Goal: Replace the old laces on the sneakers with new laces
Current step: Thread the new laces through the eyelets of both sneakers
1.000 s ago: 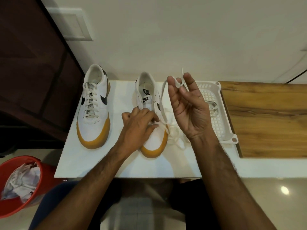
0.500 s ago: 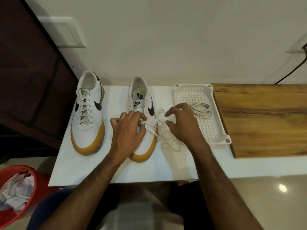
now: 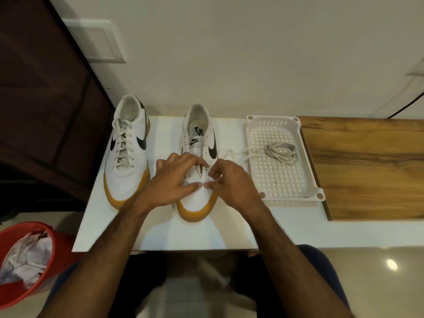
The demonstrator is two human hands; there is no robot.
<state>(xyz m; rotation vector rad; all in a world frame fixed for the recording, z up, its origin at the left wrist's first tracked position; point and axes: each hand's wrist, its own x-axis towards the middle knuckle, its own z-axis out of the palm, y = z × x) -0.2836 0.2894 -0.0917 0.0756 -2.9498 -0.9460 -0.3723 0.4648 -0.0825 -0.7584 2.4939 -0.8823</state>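
Left hand (image 3: 171,182): fingers curled over the vamp of the right sneaker (image 3: 197,171), pressing it down; a pinch on anything, cannot tell.
Right hand (image 3: 229,182): fingertips (image 3: 212,174) bunched narrow at the lowest eyelets, apparently pinching the lace (image 3: 231,154) (contact partly hidden).
Lace: loose, runs away from the right fingers toward the tray (image 3: 307,166).
Spare lace (image 3: 281,152): coiled in the tray, well apart from both hands.
Left sneaker (image 3: 128,154): fully laced, beyond the left hand.
Handling: lace is light, limp and floppy; grip it at the stiff tip.

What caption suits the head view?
Both hands, left hand and right hand, work on the unlaced sneaker beside its laced mate.
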